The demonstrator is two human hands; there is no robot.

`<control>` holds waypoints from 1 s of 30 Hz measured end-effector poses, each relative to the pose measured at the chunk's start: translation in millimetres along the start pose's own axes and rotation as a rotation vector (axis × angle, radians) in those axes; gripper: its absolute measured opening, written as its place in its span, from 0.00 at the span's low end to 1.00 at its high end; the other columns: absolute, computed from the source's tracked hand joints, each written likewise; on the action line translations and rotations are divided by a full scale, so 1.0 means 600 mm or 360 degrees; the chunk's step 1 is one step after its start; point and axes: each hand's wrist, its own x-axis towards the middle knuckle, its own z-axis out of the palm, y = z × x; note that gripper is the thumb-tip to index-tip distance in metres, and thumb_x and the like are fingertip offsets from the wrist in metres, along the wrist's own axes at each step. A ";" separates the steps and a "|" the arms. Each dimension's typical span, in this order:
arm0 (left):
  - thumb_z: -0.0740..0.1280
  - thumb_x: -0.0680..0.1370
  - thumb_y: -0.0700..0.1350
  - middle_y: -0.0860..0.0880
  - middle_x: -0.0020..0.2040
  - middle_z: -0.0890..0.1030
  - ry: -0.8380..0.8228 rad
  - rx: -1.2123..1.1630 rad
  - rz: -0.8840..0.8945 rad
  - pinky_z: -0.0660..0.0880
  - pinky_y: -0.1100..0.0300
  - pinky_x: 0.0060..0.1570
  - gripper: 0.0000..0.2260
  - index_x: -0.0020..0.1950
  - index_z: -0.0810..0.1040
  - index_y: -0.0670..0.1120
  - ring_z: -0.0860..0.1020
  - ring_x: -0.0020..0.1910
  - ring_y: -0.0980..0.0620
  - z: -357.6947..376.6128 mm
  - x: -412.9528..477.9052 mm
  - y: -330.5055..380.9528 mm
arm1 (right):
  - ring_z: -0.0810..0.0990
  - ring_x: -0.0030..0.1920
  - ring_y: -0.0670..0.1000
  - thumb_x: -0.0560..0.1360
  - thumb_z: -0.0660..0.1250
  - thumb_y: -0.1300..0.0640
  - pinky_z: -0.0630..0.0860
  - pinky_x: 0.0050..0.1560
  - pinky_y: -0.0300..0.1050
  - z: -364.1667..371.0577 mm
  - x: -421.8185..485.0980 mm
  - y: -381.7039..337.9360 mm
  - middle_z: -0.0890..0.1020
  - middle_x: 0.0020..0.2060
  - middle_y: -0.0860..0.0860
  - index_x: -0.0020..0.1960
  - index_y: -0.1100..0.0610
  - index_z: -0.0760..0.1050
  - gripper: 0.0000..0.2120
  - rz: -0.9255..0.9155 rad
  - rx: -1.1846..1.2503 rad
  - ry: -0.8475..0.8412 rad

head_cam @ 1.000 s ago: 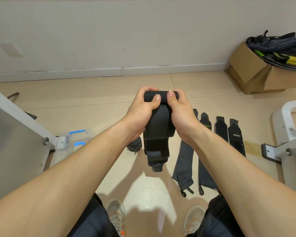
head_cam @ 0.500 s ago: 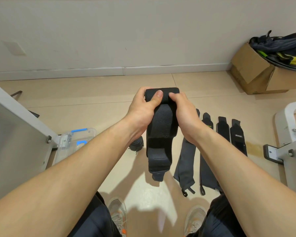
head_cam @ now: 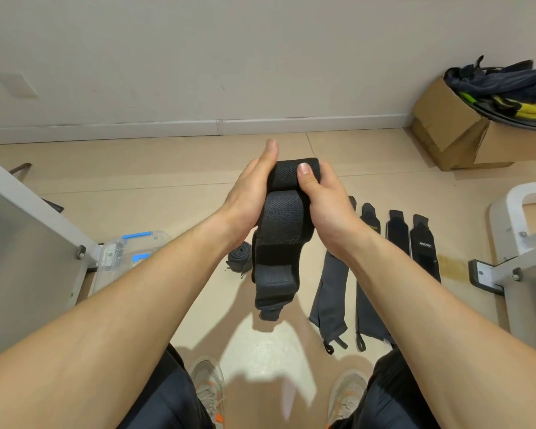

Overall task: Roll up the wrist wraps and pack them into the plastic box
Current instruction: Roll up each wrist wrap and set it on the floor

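I hold a black wrist wrap (head_cam: 279,230) in the air in front of me, its top end rolled into a short tube and the rest hanging down. My right hand (head_cam: 319,199) grips the roll with the thumb on top. My left hand (head_cam: 248,193) lies against the roll's left side with straight fingers pointing forward. A rolled grey wrap (head_cam: 239,261) lies on the floor below. Several flat wraps (head_cam: 396,230) lie side by side on the floor to the right. The clear plastic box (head_cam: 127,252) with blue latches stands at the left, partly hidden by my left arm.
Grey metal equipment (head_cam: 28,243) juts in from the left and a white frame (head_cam: 520,243) from the right. A cardboard box (head_cam: 458,134) full of dark and yellow gear sits by the wall at the back right. My shoes (head_cam: 208,388) are below.
My left hand's thumb has come off the roll and its fingers have straightened. The roll at the top has grown thicker and the hanging part has shortened a little.
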 end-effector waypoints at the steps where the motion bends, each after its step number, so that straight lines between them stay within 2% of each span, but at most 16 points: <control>1: 0.64 0.71 0.74 0.47 0.54 0.86 0.0037 0.0026 0.0047 0.79 0.46 0.59 0.32 0.60 0.80 0.49 0.85 0.55 0.48 0.000 0.001 -0.002 | 0.83 0.48 0.47 0.86 0.59 0.53 0.81 0.48 0.43 0.000 -0.001 0.000 0.82 0.49 0.52 0.62 0.61 0.71 0.12 -0.0007 0.0014 -0.0015; 3: 0.65 0.79 0.65 0.48 0.48 0.85 0.0126 0.0011 0.0168 0.80 0.49 0.53 0.20 0.55 0.79 0.48 0.84 0.49 0.50 0.001 0.003 -0.006 | 0.84 0.46 0.46 0.86 0.59 0.54 0.82 0.48 0.43 -0.001 -0.002 -0.003 0.82 0.47 0.51 0.61 0.60 0.71 0.10 0.0008 0.0073 -0.0049; 5: 0.66 0.82 0.55 0.48 0.45 0.83 0.0104 -0.0090 0.0207 0.79 0.52 0.49 0.11 0.53 0.77 0.48 0.83 0.45 0.50 0.002 0.002 -0.009 | 0.84 0.47 0.47 0.86 0.59 0.54 0.80 0.51 0.45 -0.003 -0.002 -0.007 0.83 0.47 0.51 0.62 0.58 0.72 0.09 0.0030 0.0152 -0.0092; 8: 0.66 0.83 0.49 0.46 0.45 0.82 0.0041 -0.0245 0.0207 0.79 0.52 0.47 0.06 0.54 0.75 0.47 0.82 0.44 0.49 0.003 0.000 -0.011 | 0.83 0.50 0.44 0.86 0.59 0.49 0.79 0.54 0.42 -0.005 0.000 -0.008 0.83 0.49 0.48 0.61 0.52 0.73 0.09 0.0002 -0.0010 -0.0097; 11: 0.66 0.83 0.45 0.46 0.45 0.80 0.0013 -0.0252 0.0247 0.79 0.55 0.43 0.02 0.54 0.74 0.49 0.81 0.42 0.49 0.000 -0.001 -0.008 | 0.82 0.57 0.46 0.84 0.57 0.41 0.78 0.63 0.49 -0.009 0.007 -0.001 0.83 0.55 0.48 0.61 0.47 0.71 0.12 0.0026 -0.0206 -0.0078; 14: 0.65 0.83 0.39 0.45 0.45 0.80 -0.0085 -0.0188 0.0353 0.79 0.56 0.45 0.06 0.55 0.73 0.50 0.80 0.43 0.49 -0.002 -0.002 -0.005 | 0.82 0.59 0.47 0.78 0.56 0.30 0.76 0.65 0.50 -0.010 0.010 -0.006 0.83 0.57 0.48 0.67 0.50 0.74 0.29 0.0150 -0.0162 -0.0012; 15: 0.65 0.83 0.38 0.45 0.45 0.80 -0.0114 -0.0154 0.0388 0.79 0.56 0.44 0.07 0.55 0.73 0.50 0.80 0.43 0.49 -0.003 -0.002 -0.004 | 0.83 0.58 0.47 0.78 0.56 0.29 0.77 0.63 0.49 -0.011 0.012 -0.007 0.84 0.57 0.48 0.67 0.51 0.76 0.31 0.0153 -0.0152 0.0008; 18: 0.64 0.83 0.35 0.46 0.43 0.81 -0.0140 -0.0085 0.0446 0.79 0.58 0.42 0.09 0.57 0.73 0.49 0.81 0.41 0.51 -0.002 -0.004 -0.001 | 0.86 0.55 0.52 0.83 0.59 0.39 0.80 0.60 0.52 -0.012 0.016 -0.009 0.86 0.54 0.54 0.64 0.58 0.77 0.24 0.0085 0.0008 -0.0004; 20: 0.65 0.83 0.35 0.46 0.45 0.81 -0.0129 -0.0057 0.0456 0.79 0.59 0.42 0.10 0.59 0.73 0.49 0.81 0.41 0.52 0.000 -0.005 0.000 | 0.86 0.56 0.56 0.85 0.59 0.47 0.82 0.58 0.53 -0.013 0.016 -0.008 0.85 0.55 0.59 0.65 0.62 0.75 0.20 0.0070 0.0144 -0.0013; 22: 0.67 0.82 0.41 0.45 0.48 0.81 -0.0058 -0.0030 0.0411 0.79 0.60 0.45 0.09 0.61 0.73 0.47 0.82 0.44 0.52 0.001 -0.001 -0.003 | 0.85 0.57 0.57 0.86 0.58 0.50 0.82 0.57 0.52 -0.012 0.016 -0.008 0.84 0.57 0.61 0.67 0.64 0.73 0.19 0.0058 0.0173 -0.0024; 23: 0.68 0.81 0.47 0.46 0.50 0.82 -0.0018 -0.0041 0.0351 0.79 0.59 0.47 0.12 0.62 0.74 0.46 0.83 0.47 0.52 0.002 0.000 -0.003 | 0.84 0.58 0.57 0.86 0.57 0.50 0.82 0.59 0.53 -0.012 0.015 -0.006 0.84 0.58 0.61 0.67 0.64 0.72 0.18 0.0048 0.0144 -0.0020; 24: 0.68 0.78 0.56 0.47 0.52 0.84 0.0026 -0.0047 0.0274 0.78 0.58 0.50 0.19 0.62 0.75 0.45 0.84 0.49 0.53 0.005 0.002 -0.002 | 0.84 0.58 0.57 0.86 0.58 0.51 0.81 0.60 0.53 -0.009 0.015 -0.005 0.83 0.58 0.61 0.67 0.63 0.72 0.18 0.0042 0.0105 -0.0010; 26: 0.64 0.74 0.69 0.48 0.54 0.86 0.0073 0.0026 0.0198 0.78 0.54 0.57 0.31 0.63 0.78 0.45 0.85 0.54 0.52 0.008 0.002 0.000 | 0.84 0.59 0.56 0.86 0.58 0.51 0.80 0.62 0.54 -0.006 0.012 -0.005 0.83 0.57 0.59 0.66 0.62 0.71 0.16 0.0034 0.0050 0.0011; 27: 0.62 0.74 0.71 0.48 0.54 0.86 0.0093 0.0063 0.0205 0.78 0.52 0.59 0.32 0.62 0.79 0.45 0.85 0.55 0.50 0.009 0.003 0.000 | 0.84 0.59 0.56 0.86 0.58 0.52 0.80 0.62 0.54 -0.005 0.011 -0.004 0.83 0.57 0.58 0.66 0.63 0.71 0.16 0.0034 0.0043 0.0011; 28: 0.62 0.77 0.69 0.46 0.54 0.86 0.0113 0.0064 0.0218 0.79 0.52 0.58 0.30 0.62 0.80 0.44 0.85 0.54 0.49 0.009 0.005 -0.001 | 0.84 0.59 0.56 0.86 0.58 0.53 0.80 0.62 0.53 -0.005 0.011 -0.003 0.83 0.57 0.58 0.66 0.63 0.71 0.15 0.0039 0.0058 -0.0006; 30: 0.64 0.82 0.59 0.42 0.54 0.86 0.0143 -0.0002 0.0235 0.80 0.52 0.53 0.23 0.62 0.79 0.40 0.85 0.52 0.47 0.008 0.008 -0.004 | 0.84 0.58 0.54 0.86 0.58 0.54 0.80 0.61 0.51 -0.008 0.010 -0.006 0.83 0.56 0.57 0.67 0.62 0.70 0.15 0.0070 0.0084 -0.0062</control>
